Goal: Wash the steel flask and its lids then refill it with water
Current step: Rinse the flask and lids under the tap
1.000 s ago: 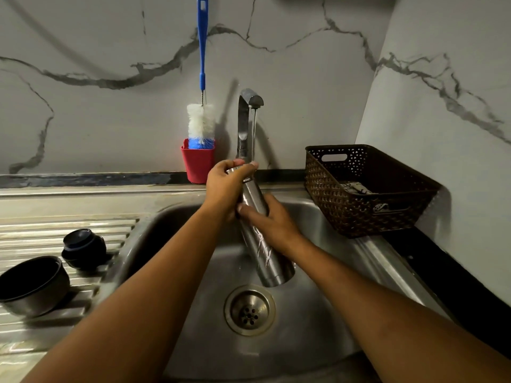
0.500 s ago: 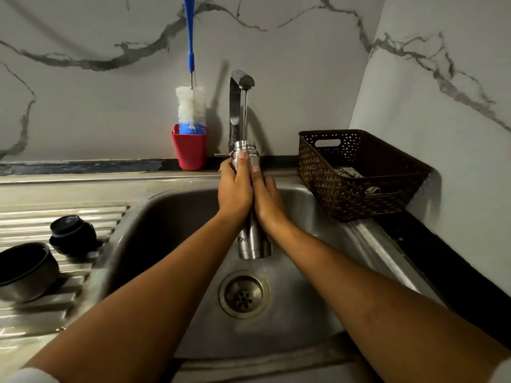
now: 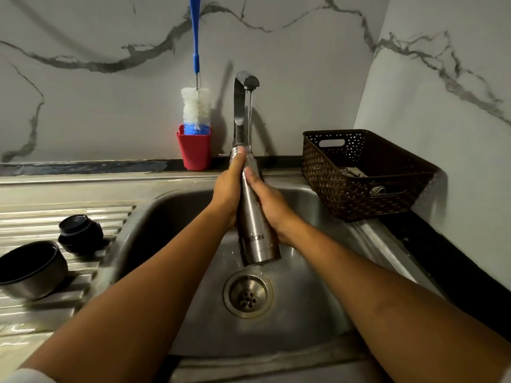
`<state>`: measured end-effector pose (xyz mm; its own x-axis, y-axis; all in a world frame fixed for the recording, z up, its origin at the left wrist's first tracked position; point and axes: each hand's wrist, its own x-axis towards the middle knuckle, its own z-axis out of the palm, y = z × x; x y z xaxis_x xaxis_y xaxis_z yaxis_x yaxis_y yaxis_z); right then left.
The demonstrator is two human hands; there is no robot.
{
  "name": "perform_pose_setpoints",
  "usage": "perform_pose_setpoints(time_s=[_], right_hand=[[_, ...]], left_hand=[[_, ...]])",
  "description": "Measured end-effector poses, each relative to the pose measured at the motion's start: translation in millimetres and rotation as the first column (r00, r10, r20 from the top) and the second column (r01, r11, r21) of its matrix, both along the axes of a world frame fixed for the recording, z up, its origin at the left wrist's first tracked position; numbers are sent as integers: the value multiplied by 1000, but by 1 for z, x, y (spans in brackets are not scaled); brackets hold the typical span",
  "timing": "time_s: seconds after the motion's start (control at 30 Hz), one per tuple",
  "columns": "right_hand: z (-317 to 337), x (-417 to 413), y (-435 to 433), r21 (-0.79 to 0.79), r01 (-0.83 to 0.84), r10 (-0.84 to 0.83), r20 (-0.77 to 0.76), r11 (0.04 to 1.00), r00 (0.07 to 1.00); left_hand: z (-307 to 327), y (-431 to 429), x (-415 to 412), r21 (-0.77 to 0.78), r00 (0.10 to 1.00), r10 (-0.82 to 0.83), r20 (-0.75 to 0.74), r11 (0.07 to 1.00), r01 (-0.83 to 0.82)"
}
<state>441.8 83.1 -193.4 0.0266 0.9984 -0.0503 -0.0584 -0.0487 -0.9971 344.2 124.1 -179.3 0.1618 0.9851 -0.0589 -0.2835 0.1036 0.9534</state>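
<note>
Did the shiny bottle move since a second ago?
Yes. The steel flask swung its bottom in toward the drain and now stands straighter; its mouth stayed under the tap.

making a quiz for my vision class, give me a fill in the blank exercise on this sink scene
The left hand and right hand hold the steel flask under the tap, which is turned ____.
The bottle brush stands in a ____ cup.
The black lid lies on the draining board, ____ of the sink.
Missing words: on; red; left.
</note>
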Motion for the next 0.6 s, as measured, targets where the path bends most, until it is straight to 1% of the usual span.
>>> perform_pose_setpoints(time_s=[0.07, 0.17, 0.23, 0.27, 0.33, 0.4, 0.47, 0.5, 0.57, 0.6], right_hand=[[-1, 1, 0, 66, 77, -84, 115, 995, 990], [3, -1, 5, 145, 172, -193, 146, 974, 970], [4, -8, 14, 99, 236, -248, 146, 967, 958], [4, -12, 17, 51, 259, -263, 141, 965, 954], [2, -13, 18, -19, 274, -270, 124, 962, 955], [7, -5, 13, -46, 227, -224, 73, 973, 972], [15, 4, 9, -72, 105, -108, -43, 992, 993], [19, 6, 5, -86, 38, -47, -98, 996, 994], [20, 5, 0, -72, -36, 28, -113, 997, 993], [18, 2, 0, -63, -13, 7, -88, 998, 996]], left_hand=[[-4, 1, 6, 35, 996, 91, -19, 995, -90], [-7, 0, 13, 55, 976, 207, -64, 977, -204], [-9, -3, 18, 112, 960, 256, -115, 964, -243], [-12, -3, 21, 151, 955, 258, -147, 960, -236], [-15, -5, 22, 229, 960, 210, -184, 959, -166], [-13, -3, 17, 285, 977, 140, -164, 954, -89], [-4, -4, 10, 263, 995, 70, -77, 964, -47], [1, -6, 7, 217, 999, 39, -35, 976, -31], [9, -18, 3, 77, 999, -31, 29, 997, 29], [9, -23, 4, 5, 997, -60, 41, 998, 60]])
